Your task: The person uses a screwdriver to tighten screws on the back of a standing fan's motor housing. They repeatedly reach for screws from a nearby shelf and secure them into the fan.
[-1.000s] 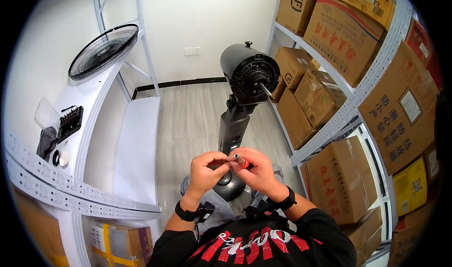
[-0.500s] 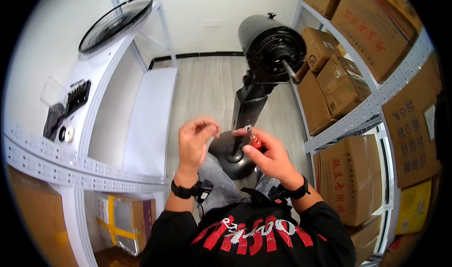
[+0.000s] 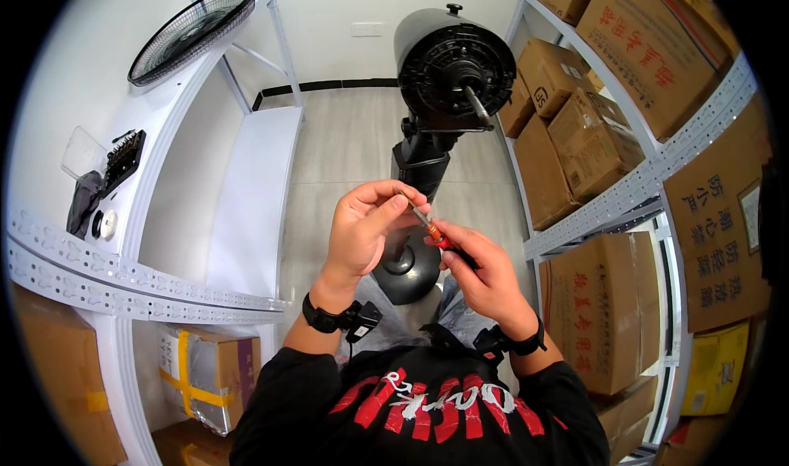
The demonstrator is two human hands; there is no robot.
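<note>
A screwdriver [image 3: 434,234] is gripped in the right hand [image 3: 485,273], its tip pinched by the left hand [image 3: 366,228] near the fan [image 3: 448,71]; both grips are best kept steady.

We have open air between our chest and the standing fan's motor head [image 3: 454,63], though its bare shaft [image 3: 477,104] juts toward us and its pole [image 3: 421,166] and round base [image 3: 408,269] stand just beyond our hands. Stacked cardboard boxes [image 3: 575,137] wall off the right; the white shelf's edge [image 3: 164,289] closes the left. Bare floor [image 3: 345,154] lies between.
</note>
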